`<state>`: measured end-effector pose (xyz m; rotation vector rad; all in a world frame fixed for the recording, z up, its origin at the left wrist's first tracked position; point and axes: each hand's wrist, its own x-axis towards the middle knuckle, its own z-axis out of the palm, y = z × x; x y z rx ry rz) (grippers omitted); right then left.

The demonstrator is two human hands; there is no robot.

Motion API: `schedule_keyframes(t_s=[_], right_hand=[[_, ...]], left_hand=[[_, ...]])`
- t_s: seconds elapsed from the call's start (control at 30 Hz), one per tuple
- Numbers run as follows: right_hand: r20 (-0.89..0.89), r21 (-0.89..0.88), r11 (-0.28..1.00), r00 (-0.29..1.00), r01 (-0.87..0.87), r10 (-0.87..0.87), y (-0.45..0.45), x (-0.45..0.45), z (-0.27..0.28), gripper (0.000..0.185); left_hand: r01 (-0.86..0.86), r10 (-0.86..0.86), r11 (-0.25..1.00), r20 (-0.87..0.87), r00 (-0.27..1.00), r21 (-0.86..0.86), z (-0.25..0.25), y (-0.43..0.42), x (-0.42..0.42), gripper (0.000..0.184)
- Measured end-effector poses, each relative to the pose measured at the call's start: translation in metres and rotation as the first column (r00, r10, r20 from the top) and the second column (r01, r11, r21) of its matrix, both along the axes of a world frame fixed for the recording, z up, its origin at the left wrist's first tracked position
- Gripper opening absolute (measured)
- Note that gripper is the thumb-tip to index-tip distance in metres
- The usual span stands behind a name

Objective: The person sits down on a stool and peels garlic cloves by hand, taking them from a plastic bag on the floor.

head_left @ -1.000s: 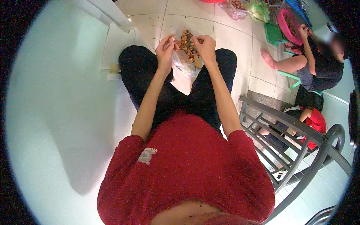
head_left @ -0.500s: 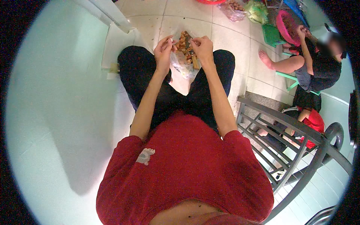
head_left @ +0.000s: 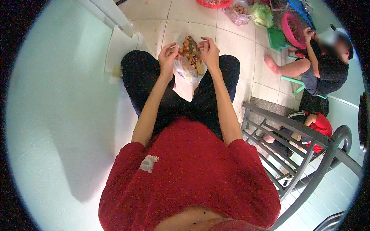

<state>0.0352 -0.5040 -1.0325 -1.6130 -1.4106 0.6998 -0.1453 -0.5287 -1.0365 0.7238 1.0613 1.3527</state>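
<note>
Between my knees a clear plastic bag [head_left: 187, 75] stands with its mouth spread, and brown and orange chunks of food [head_left: 189, 52] show inside it, with a pale stick-like piece at the lower right. My left hand [head_left: 167, 58] has its fingers closed on the left edge of the bag's mouth. At the right edge, my right hand [head_left: 209, 53] has its thumb and fingers bent round the bag's rim. Anything small between the fingertips of either hand is too small to make out.
At the upper right a person [head_left: 327, 65] sits on a green stool beside a pink basin [head_left: 293, 30] and a green basket [head_left: 276, 38]. Filled bags [head_left: 236, 13] and a red basin [head_left: 214, 3] lie ahead. A metal railing [head_left: 289, 123] runs at right, another person beyond it.
The view has shifted slightly, so the red basin shows more. My right hand's fingers have lifted and spread a little at the bag's edge. My left hand stays at its side of the bag.
</note>
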Motion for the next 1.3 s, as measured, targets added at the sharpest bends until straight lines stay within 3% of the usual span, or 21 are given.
schedule_keyframes(t_s=[0.13,0.23,0.27,0.33,0.47,0.5,0.53,0.63,0.7,0.73,0.8,0.83,0.87,0.9,0.93,1.0,1.07,1.2,1.3], right_hand=[[-0.14,-0.058,0.996,0.989,-0.065,0.056,0.001,0.006,-0.016,0.026],[-0.314,-0.21,0.94,0.929,-0.268,0.195,-0.005,0.002,-0.017,0.028],[-0.314,-0.208,0.94,0.929,-0.269,0.196,-0.006,0.001,-0.014,0.028],[-0.292,-0.29,0.85,0.886,-0.44,0.359,-0.012,0.0,-0.014,0.035],[-0.112,-0.233,0.888,0.918,-0.397,0.381,-0.016,0.002,-0.028,0.033],[-0.092,-0.235,0.887,0.918,-0.397,0.386,-0.012,0.003,-0.037,0.03],[-0.124,-0.245,0.888,0.921,-0.39,0.37,-0.011,0.002,-0.041,0.031],[-0.055,-0.261,0.887,0.923,-0.382,0.381,-0.013,0.002,-0.039,0.029],[-0.153,-0.365,0.893,0.963,-0.264,0.222,-0.014,0.0,-0.023,0.034],[-0.148,-0.36,0.895,0.963,-0.263,0.223,-0.013,0.001,-0.02,0.034],[-0.314,-0.377,0.913,0.949,-0.157,0.034,-0.005,0.001,-0.013,0.034],[-0.268,-0.361,0.919,0.962,-0.16,0.062,0.016,0.015,-0.038,0.031],[-0.252,-0.384,0.912,0.966,-0.145,0.048,0.035,0.024,-0.028,0.029],[-0.379,-0.262,0.956,0.925,-0.135,0.026,0.054,0.032,-0.005,0.03],[-0.257,-0.281,0.957,0.967,-0.077,0.003,0.105,0.058,-0.016,0.032],[-0.2,-0.034,0.999,0.979,-0.038,0.031,0.173,0.081,0.048,0.042],[-0.612,-0.086,0.991,0.791,-0.1,0.027,0.254,0.111,0.054,0.045],[-0.52,-0.189,0.956,0.848,-0.226,0.098,0.261,0.119,0.053,0.047],[-0.294,-0.127,0.949,0.925,-0.289,0.242,0.183,0.093,0.032,0.05]], left_hand=[[0.032,-0.037,0.999,-0.135,0.99,-0.042,-0.009,-0.001,0.0,0.025],[0.089,-0.086,0.996,-0.212,0.974,0.002,-0.025,-0.001,0.001,0.026],[0.128,-0.113,0.99,-0.227,0.967,0.056,-0.032,-0.001,0.002,0.028],[0.158,-0.136,0.986,-0.281,0.95,0.058,-0.044,-0.001,0.002,0.028],[0.158,-0.122,0.982,-0.296,0.947,0.103,-0.043,-0.003,0.004,0.03],[0.195,-0.179,0.981,-0.397,0.9,0.0,-0.034,-0.004,0.003,0.039],[0.181,-0.17,0.983,-0.329,0.929,0.003,-0.041,-0.004,0.003,0.04],[0.198,-0.196,0.98,-0.389,0.9,-0.033,-0.03,-0.005,0.003,0.046],[0.282,-0.271,0.959,-0.23,0.935,0.018,-0.037,-0.006,0.005,0.049],[0.282,-0.269,0.959,-0.229,0.936,0.026,-0.037,-0.007,0.006,0.049],[0.195,-0.174,0.979,-0.264,0.949,0.055,-0.035,-0.006,0.006,0.052],[0.164,-0.141,0.986,-0.39,0.91,0.027,-0.036,-0.004,0.003,0.048],[0.167,-0.137,0.985,-0.396,0.908,0.04,-0.037,-0.003,0.001,0.048],[0.116,-0.093,0.992,-0.369,0.925,0.041,-0.038,-0.002,0.001,0.047],[0.06,-0.042,0.997,-0.343,0.938,0.043,-0.042,0.002,-0.001,0.047],[0.007,0.016,0.998,-0.329,0.944,0.07,-0.067,0.007,-0.003,0.044],[-0.022,0.033,0.999,-0.228,0.973,0.05,-0.055,0.006,-0.003,0.043],[-0.053,0.056,0.998,-0.249,0.967,0.019,-0.053,0.006,-0.003,0.041],[0.009,-0.006,1.0,-0.246,0.969,0.01,-0.052,0.004,0.002,0.034]])
